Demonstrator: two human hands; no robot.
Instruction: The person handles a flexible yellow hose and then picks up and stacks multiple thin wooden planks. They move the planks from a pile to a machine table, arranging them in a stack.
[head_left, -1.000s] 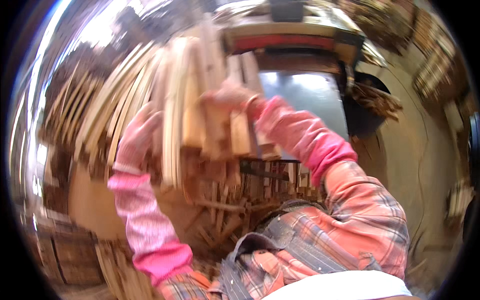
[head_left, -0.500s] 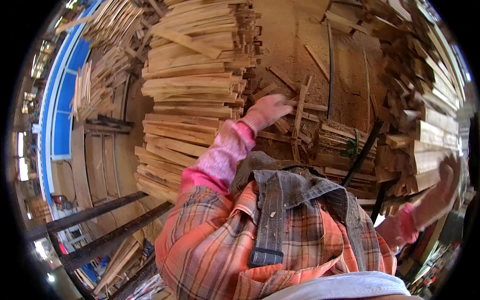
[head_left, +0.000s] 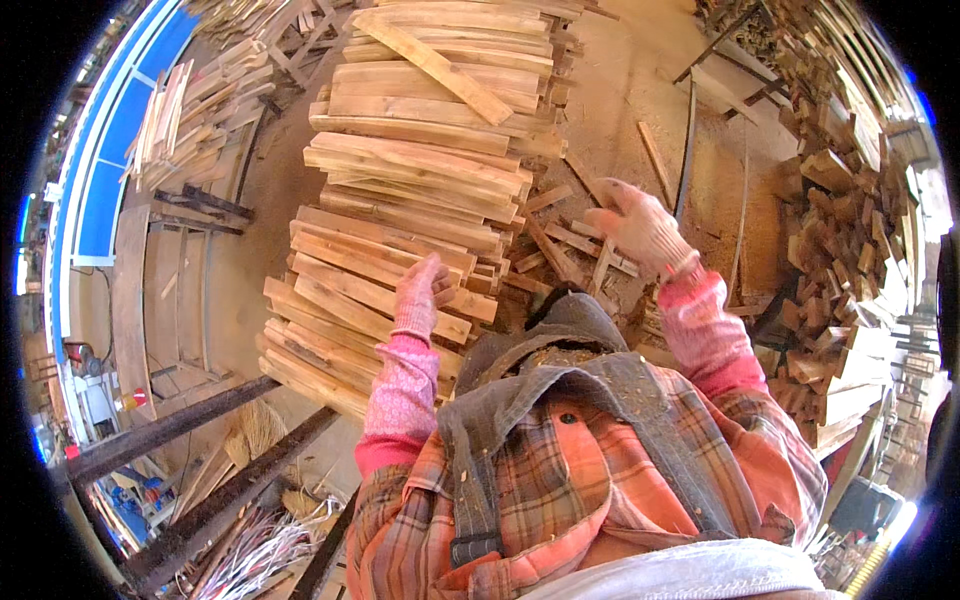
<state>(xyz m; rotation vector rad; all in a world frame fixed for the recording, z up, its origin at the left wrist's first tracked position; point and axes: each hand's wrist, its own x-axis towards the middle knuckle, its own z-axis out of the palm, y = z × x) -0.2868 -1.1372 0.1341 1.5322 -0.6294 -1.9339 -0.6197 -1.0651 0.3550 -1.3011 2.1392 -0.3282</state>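
My left hand (head_left: 420, 296), in a pale pink knitted glove, is over the near part of a long stack of sawn wooden planks (head_left: 400, 150). Its fingers are loosely bent with nothing visible in them; whether they touch the wood is unclear. Out to the right, my right hand (head_left: 642, 232), gloved the same way, hangs in the air above scattered wood offcuts (head_left: 555, 245). Its thumb and fingers are apart and hold nothing. One loose plank (head_left: 435, 68) lies slantwise on top of the stack's far part.
A heap of wood blocks (head_left: 820, 260) rises on the right. Dark metal bars (head_left: 180, 430) cross the lower left. Further left stand a rack of planks (head_left: 205, 120) and a blue panel (head_left: 95, 215). Sawdust covers the floor (head_left: 625, 70).
My left hand has drawn back from the offcuts to the planks. My right hand has swung from the far right inward over the offcuts. The view has shifted.
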